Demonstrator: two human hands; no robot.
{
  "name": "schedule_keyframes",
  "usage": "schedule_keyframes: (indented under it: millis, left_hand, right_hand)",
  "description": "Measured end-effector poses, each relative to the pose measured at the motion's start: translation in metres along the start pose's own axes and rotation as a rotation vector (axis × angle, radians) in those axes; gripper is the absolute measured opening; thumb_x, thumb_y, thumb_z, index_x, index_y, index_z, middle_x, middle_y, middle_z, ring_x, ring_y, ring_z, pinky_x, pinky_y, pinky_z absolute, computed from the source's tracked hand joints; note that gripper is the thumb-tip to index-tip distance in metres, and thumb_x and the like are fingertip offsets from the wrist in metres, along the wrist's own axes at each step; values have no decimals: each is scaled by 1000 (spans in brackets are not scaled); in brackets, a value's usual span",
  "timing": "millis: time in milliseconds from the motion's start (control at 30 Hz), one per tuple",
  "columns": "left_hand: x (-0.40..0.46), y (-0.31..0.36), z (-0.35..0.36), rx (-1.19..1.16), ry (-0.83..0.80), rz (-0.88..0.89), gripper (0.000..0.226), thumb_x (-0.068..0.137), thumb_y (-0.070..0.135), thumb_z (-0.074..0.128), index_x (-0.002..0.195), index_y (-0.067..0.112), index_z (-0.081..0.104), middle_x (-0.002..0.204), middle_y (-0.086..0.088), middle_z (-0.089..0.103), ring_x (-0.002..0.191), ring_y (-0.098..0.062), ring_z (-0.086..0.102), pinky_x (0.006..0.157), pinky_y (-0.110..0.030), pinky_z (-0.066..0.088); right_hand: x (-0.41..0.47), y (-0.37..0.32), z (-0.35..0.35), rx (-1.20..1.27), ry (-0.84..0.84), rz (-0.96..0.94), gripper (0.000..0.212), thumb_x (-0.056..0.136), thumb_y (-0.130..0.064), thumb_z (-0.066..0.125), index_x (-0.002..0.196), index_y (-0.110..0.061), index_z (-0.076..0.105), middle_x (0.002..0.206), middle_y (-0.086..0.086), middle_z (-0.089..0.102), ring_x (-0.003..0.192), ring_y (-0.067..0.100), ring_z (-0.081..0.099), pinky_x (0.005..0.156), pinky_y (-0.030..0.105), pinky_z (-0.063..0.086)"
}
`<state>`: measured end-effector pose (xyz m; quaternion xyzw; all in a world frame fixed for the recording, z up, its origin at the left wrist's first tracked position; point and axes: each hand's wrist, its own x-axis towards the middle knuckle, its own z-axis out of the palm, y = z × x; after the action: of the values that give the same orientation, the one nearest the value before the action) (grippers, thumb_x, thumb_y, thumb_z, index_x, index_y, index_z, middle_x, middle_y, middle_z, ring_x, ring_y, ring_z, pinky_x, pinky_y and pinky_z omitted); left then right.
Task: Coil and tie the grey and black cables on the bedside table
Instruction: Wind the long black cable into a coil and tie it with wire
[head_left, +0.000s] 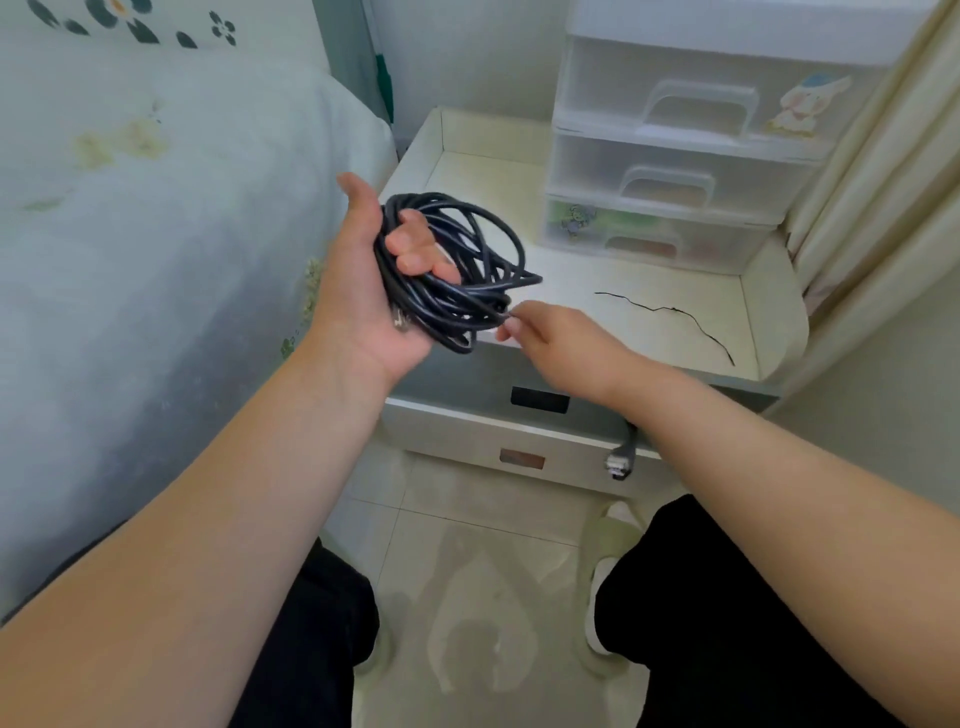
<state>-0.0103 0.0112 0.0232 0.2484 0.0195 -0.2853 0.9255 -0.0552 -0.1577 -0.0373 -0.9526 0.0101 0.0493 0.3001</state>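
Both forearms reach over the desk (649, 322), left hand (363, 291) gripping the coiled black cable (457, 270), right hand (540, 338) pinching its strand.

The right hand (540, 332) is motion-blurred, so its pinch on the coiled black cable (457, 270) is unclear. A dark plug (621, 460) hangs below the right forearm, its cord hidden behind it. The translucent plastic drawer unit (691, 150) is cut off at the top edge, its contents blurred.
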Motion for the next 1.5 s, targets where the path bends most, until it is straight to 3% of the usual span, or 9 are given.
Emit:
schedule_keyframes:
  millis: [167,300,467,667,767,933,1200,1367,1500]
  left_hand:
    - [5,3,0,-95,284,136,54,88,60,51,58,17,39,47,7,39,38,-6,38,44,-17,39]
    - [8,-1,0,-5,439,200,56,89,60,50,58,15,38,45,4,39,36,-11,38,43,-17,41]
    - [10,-2,1,103,497,221,59,89,61,47,55,14,39,45,2,39,35,-12,38,43,-17,41]
    - [16,-3,-14,280,562,140,60,89,66,42,56,15,41,45,2,39,41,-14,40,45,-19,41]
    - [18,-13,-19,451,569,73,59,87,67,46,62,13,45,46,1,44,36,-14,43,42,-19,41]
    - [14,-42,-20,893,437,-67,82,82,78,32,88,4,68,65,-16,68,65,-27,67,72,-42,58]
    - [1,-60,-4,1019,72,-103,91,86,72,2,42,12,55,50,-9,58,38,-19,46,45,-23,46]
    - [0,-55,-4,1048,-137,-219,62,69,76,37,61,15,50,52,-2,48,41,-14,43,51,-28,45]
    - [-1,-53,-4,1064,-166,-301,23,86,33,65,80,12,58,47,2,42,38,-11,39,48,-26,43]
  right_hand:
    - [-8,-22,6,82,-189,42,28,100,-15,37,119,-9,58,77,-3,59,69,18,50,62,26,40]
    - [-18,-36,12,491,-327,163,37,93,-3,45,127,-14,39,82,-2,67,46,12,45,42,23,44]
    - [-20,-45,8,668,-412,173,11,97,-7,42,94,-14,50,83,3,65,46,11,53,45,21,49]
    - [-25,-39,-17,715,-554,-27,26,95,9,41,108,-9,54,90,4,70,86,16,70,73,21,55]
    - [-28,-44,-27,680,-429,-108,13,96,-7,50,106,-8,58,83,2,72,82,15,71,68,21,53]
    - [-23,-47,-29,685,-109,-137,23,99,-17,48,96,4,57,53,-1,63,46,14,59,43,21,38]
    - [-17,-36,-36,859,-86,30,26,95,-14,54,70,-7,54,51,8,59,38,19,56,42,27,28]
    - [-16,-28,-45,883,-62,126,25,90,-13,60,66,-6,61,47,7,51,34,11,48,41,21,31]
    - [-19,-23,-53,518,-8,221,28,80,-40,72,81,-13,62,55,-2,50,45,11,38,46,24,29]
